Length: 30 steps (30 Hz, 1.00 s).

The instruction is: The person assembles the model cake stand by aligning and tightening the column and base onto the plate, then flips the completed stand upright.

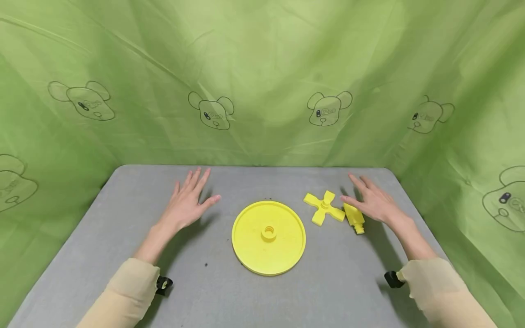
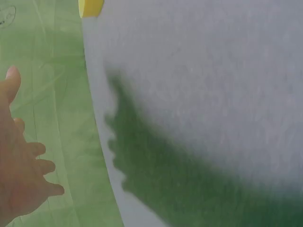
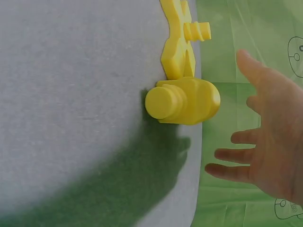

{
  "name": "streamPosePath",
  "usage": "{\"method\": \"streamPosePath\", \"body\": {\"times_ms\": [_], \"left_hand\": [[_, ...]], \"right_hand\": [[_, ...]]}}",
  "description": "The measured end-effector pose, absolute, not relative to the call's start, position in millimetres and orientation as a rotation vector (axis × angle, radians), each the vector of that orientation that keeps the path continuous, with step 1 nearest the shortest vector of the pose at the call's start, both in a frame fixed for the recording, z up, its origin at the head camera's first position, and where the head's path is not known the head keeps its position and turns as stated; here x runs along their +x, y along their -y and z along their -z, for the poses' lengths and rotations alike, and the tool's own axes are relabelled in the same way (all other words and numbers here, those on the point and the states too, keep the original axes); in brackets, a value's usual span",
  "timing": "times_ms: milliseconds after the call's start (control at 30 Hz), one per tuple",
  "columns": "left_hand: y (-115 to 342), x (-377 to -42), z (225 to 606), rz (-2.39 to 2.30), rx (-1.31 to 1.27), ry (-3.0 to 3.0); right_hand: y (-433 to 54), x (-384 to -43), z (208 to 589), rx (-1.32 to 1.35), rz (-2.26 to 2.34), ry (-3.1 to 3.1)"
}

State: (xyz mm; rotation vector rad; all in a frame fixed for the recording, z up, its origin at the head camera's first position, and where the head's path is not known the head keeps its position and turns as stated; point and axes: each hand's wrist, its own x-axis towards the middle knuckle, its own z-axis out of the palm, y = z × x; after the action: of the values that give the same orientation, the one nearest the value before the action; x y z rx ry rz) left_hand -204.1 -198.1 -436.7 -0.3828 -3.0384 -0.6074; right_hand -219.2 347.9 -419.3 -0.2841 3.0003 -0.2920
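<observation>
A round yellow disc [image 1: 254,250] with a raised rim and a threaded socket at its centre lies on the table. To its right is a yellow four-armed cross [image 1: 317,217]; its threaded stub [image 3: 201,31] stands out from the middle. Beside the cross lies a yellow block [image 1: 354,215] with a narrower round-ended neck [image 3: 162,101]. My left hand [image 1: 183,205] hovers left of the disc, fingers spread and holding nothing. My right hand [image 1: 374,200] is held over the far end of the block, fingers extended, overlapping it in the head view, and holds nothing.
The grey table [image 1: 205,300] has rounded far corners. Green curtains [image 1: 262,68] with printed bear heads hang behind it and at both sides. A small dark speck [image 1: 206,264] lies left of the disc. Black wrist cameras [image 1: 164,285] hang below both sleeves.
</observation>
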Motion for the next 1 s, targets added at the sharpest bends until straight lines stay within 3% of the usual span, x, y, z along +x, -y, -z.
{"method": "streamPosePath", "body": {"times_ms": [1000], "left_hand": [[157, -165, 447, 0.966, -0.668, 3.13]], "right_hand": [[-347, -207, 435, -0.124, 0.322, -2.914]]}}
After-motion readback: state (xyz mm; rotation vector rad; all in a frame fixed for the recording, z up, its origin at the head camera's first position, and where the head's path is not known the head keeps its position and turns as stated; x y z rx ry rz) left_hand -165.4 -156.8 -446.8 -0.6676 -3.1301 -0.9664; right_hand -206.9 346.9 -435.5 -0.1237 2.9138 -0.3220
